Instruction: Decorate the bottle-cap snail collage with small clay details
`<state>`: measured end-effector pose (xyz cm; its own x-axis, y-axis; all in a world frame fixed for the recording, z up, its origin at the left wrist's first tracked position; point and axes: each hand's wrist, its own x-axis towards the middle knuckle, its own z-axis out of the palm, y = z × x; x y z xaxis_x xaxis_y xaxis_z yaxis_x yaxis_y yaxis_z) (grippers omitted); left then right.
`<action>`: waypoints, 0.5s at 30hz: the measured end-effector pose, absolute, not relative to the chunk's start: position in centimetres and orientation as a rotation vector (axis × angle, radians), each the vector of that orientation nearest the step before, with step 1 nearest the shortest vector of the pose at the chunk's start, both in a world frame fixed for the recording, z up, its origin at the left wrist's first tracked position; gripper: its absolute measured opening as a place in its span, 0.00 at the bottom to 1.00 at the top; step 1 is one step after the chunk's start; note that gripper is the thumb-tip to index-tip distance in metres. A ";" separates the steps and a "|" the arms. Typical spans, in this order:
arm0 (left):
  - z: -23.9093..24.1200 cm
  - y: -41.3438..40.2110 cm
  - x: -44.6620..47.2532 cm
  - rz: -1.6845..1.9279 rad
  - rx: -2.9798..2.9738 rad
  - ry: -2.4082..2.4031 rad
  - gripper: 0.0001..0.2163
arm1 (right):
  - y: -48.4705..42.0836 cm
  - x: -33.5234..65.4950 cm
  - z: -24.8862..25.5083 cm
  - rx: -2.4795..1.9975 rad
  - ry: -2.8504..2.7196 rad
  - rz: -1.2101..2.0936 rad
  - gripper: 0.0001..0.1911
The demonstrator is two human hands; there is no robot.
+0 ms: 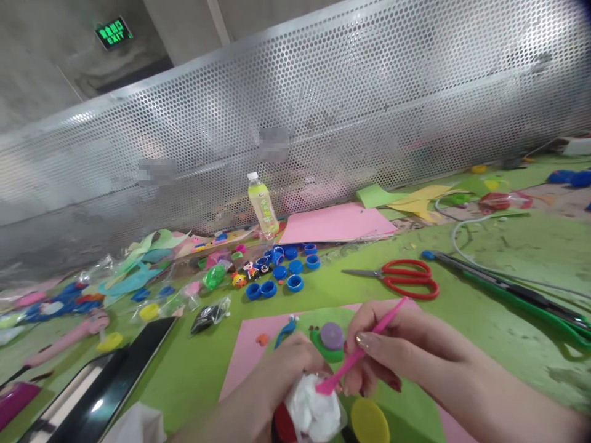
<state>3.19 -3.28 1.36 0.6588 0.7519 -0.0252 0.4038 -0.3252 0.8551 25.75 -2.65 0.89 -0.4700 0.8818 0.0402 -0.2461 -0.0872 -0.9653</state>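
Note:
My right hand (397, 351) is closed on a thin pink modelling tool (357, 354), held like a pen, its flat tip touching a lump of white clay (311, 409). My left hand (277, 375) is closed around that white clay and a red piece under it. Just beyond my fingers a purple bottle cap on green clay (329, 341) sits on a green paper circle over a pink sheet (244, 357). A yellow disc (369, 421) lies below my right hand.
Red scissors (406, 278) lie on the green table to the right, with a long green tool (508, 292) beyond. Several blue bottle caps (281, 274), a drink bottle (262, 206), coloured paper (337, 223) and clay packets crowd the back. A dark tablet (106, 381) lies at left.

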 end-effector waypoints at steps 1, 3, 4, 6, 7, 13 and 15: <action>1.5 -3.2 3.3 0.476 1.980 0.897 0.14 | -2.6 25.7 0.9 -0.768 -1.347 1.670 0.14; 1.5 -3.1 3.4 0.497 2.025 0.885 0.16 | -2.6 25.6 0.7 -0.782 -1.367 1.648 0.15; 1.5 -3.0 3.4 0.518 2.032 0.881 0.16 | -2.6 25.6 0.4 -0.780 -1.376 1.643 0.15; 1.3 -2.9 3.3 0.557 2.025 0.881 0.17 | -2.4 25.8 -0.1 -0.795 -1.433 1.609 0.17; 1.1 -2.9 3.2 0.580 2.018 0.875 0.17 | -2.3 25.9 -0.5 -0.816 -1.499 1.569 0.21; -0.5 -3.0 2.1 1.100 2.051 0.687 0.15 | -0.5 26.3 -0.6 -0.962 -2.036 1.184 0.24; -0.8 -3.0 1.8 1.293 1.997 0.737 0.11 | 0.7 25.2 0.6 -1.004 -2.116 1.136 0.25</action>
